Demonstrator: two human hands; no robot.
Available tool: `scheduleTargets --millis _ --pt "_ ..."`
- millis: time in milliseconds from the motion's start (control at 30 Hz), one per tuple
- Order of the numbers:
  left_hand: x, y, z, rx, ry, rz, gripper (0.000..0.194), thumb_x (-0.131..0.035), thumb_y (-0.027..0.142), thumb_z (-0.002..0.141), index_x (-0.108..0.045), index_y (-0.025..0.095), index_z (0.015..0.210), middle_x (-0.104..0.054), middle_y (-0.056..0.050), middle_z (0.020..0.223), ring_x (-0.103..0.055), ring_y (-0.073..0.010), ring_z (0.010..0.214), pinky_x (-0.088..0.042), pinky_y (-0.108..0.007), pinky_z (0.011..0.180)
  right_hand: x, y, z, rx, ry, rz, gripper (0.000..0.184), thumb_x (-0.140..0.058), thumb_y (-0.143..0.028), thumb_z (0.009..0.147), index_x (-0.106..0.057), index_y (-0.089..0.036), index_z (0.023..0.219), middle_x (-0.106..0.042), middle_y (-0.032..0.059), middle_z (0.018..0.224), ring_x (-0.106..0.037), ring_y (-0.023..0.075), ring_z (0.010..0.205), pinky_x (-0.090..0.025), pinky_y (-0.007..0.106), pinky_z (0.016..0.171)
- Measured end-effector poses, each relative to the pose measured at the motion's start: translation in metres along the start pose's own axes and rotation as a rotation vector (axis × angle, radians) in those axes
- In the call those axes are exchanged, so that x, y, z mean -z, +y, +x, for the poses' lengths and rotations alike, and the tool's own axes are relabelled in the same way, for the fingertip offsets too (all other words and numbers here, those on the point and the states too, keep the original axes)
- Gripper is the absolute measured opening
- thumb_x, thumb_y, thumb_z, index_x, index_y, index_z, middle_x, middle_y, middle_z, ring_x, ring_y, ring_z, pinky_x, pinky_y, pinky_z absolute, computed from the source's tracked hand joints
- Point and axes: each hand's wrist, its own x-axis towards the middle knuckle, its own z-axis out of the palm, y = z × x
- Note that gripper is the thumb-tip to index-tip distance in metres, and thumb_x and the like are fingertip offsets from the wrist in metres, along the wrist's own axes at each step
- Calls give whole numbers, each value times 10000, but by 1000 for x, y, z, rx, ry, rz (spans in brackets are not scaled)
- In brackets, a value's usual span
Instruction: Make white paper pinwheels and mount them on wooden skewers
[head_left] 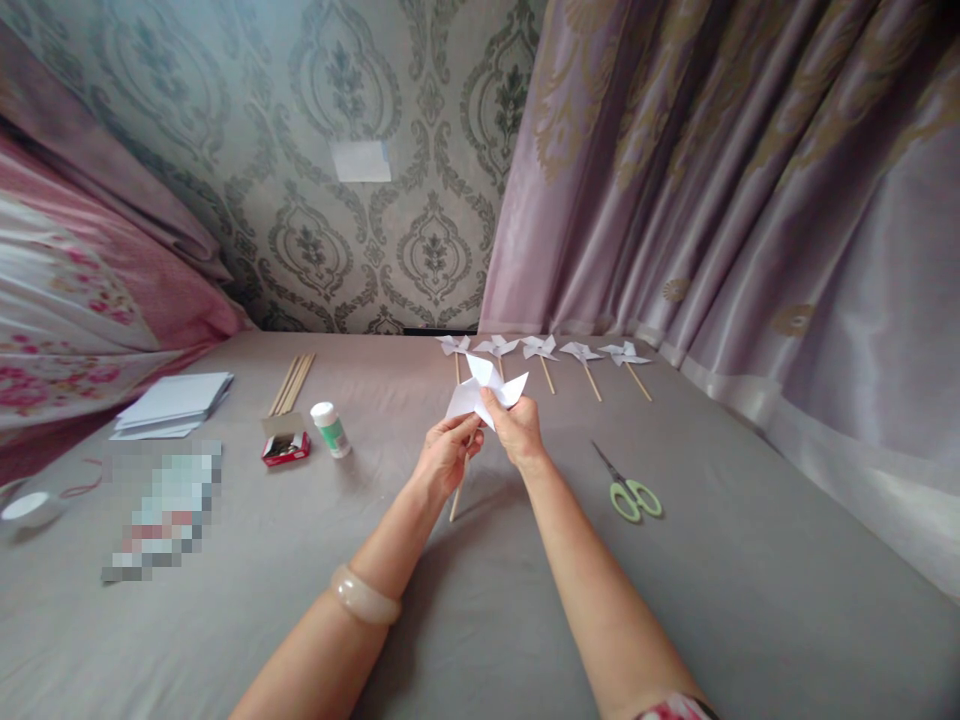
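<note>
Head view: taking clock directions from your hands, five finished-looking pinwheels point(540, 346) on sticks lie from 12 to 2 o'clock, and a sixth paper pinwheel point(484, 372) is in your grasp — folded into shape, and judging by that row, close to complete. Whether it is fastened to its wooden stick point(456, 503), you cannot tell from here. Loose sticks point(291, 385) at 10 o'clock and a paper stack point(176, 400) at 9 look unused. Your left hand point(442, 450) is closed, its fingertips pinching the stick just below the paper; the stick's lower end points to 7 o'clock. Your right hand point(521, 430) is closed too — thumb on the pinwheel's middle, other fingers mostly hidden behind. The red box point(285, 455) and white bottle point(331, 432) sit at 9, the scissors point(626, 497) at 4.
</note>
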Motion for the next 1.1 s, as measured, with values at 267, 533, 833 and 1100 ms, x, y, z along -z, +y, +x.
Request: scheduleTargets --millis 267,533,833,1100 --pt "-1 10 -3 -31 44 91 334 -809 310 515 -666 133 760 -629 -10 697 -557 -106 634 -411 -222 581 -1 -16 -2 -98 1 59 366 -761 -416 544 -698 -99 716 -709 74 722 -618 166 630 -451 253 575" --pt "-2 21 -6 -165 89 128 333 -832 296 482 -688 110 718 -651 -18 690 -560 -116 632 -422 -243 644 -6 -33 -13 -27 -104 -42 359 -754 -429 594 -686 -94 702 -704 81 710 -624 178 625 -469 262 581" --pt "-1 19 -5 -214 108 107 293 -825 268 477 -696 105 683 -648 -10 653 -548 -113 604 -423 -238 642 -5 -31 -15 128 -143 -150 329 -690 -433 686 -657 -106 709 -683 72 691 -609 167 614 -462 251 562" --pt "-1 19 -5 -182 114 119 288 -822 269 473 -697 119 684 -651 -8 655 -545 -114 612 -415 -243 658 -5 -30 -15 176 -126 -222 319 -658 -429 708 -638 -110 701 -663 58 653 -582 150 583 -432 232 525"
